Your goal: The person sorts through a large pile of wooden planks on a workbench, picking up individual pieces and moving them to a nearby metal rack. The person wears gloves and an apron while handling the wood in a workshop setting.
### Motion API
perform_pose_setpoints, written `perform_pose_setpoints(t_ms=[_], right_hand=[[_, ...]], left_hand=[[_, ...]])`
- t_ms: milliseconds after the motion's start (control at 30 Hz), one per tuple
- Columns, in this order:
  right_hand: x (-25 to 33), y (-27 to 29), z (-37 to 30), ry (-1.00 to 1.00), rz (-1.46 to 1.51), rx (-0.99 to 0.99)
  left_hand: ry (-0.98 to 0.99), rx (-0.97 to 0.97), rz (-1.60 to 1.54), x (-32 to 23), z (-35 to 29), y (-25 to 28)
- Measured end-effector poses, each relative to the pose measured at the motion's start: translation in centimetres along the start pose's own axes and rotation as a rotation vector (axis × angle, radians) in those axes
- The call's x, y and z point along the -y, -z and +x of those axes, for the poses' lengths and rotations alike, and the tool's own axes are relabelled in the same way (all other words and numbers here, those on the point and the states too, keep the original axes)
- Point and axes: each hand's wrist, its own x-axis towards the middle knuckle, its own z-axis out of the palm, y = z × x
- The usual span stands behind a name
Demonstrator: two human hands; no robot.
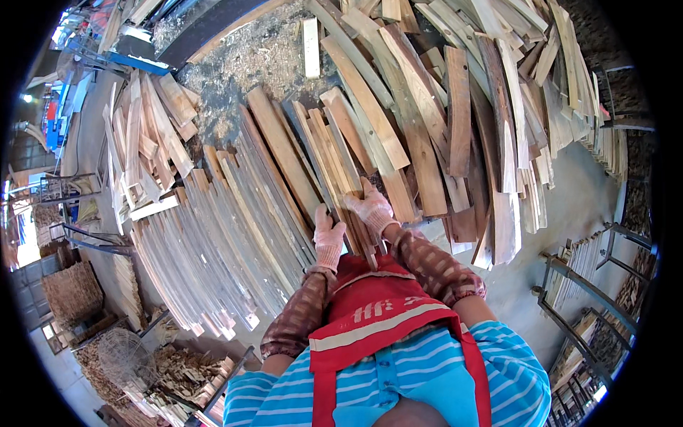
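Light brown wooden strips (pixel 329 153) lie side by side in front of me, their near ends reaching my red apron (pixel 370 292). My right hand (pixel 371 208), in a pale glove, is closed on the right edge of these strips, its thumb across the top. Left of them, my left hand (pixel 329 238), also gloved, rests against the near part of the strips with fingers and thumb apart. Its fingertips are partly hard to make out. A wider brown board (pixel 281 146) lies just beyond the left hand.
Many greyish strips (pixel 213 249) lie in a row at left. Loose boards (pixel 420 121) are heaped at right, and a shorter pile (pixel 149 135) stands far left. Sawdust (pixel 242 71) covers the far surface. Metal frames (pixel 590 292) stand on the right, a round wire fan guard (pixel 126 354) lower left.
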Motion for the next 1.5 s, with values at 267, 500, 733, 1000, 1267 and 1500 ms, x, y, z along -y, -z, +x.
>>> perform_pose_setpoints(t_ms=[267, 500, 733, 1000, 1267, 1500], right_hand=[[2.0, 0.3, -1.6, 0.050, -0.147, -0.041], [2.2, 3.5, -3.0, 0.396, -0.270, -0.091], [9.8, 6.9, -1.1, 0.995, -0.546, -0.383], [16.6, 15.6, -2.0, 1.053, -1.014, -0.227], [12.7, 11.3, -1.3, 0.243, -0.608, -0.190], [3.0, 2.3, -1.3, 0.017, -0.220, -0.025]], left_hand=[[-0.139, -0.175, 0.582, 4.9, 2.4, 2.6], [-0.049, -0.052, -0.269, -6.0, -0.8, 5.8], [-0.070, 0.136, -0.334, -13.0, -5.1, 8.5], [0.032, 0.401, -0.597, -13.3, -1.8, 6.4], [0.023, -0.336, 0.515, 0.5, 8.6, 1.8], [0.163, -0.010, 0.543, -7.7, 6.9, -0.6]])
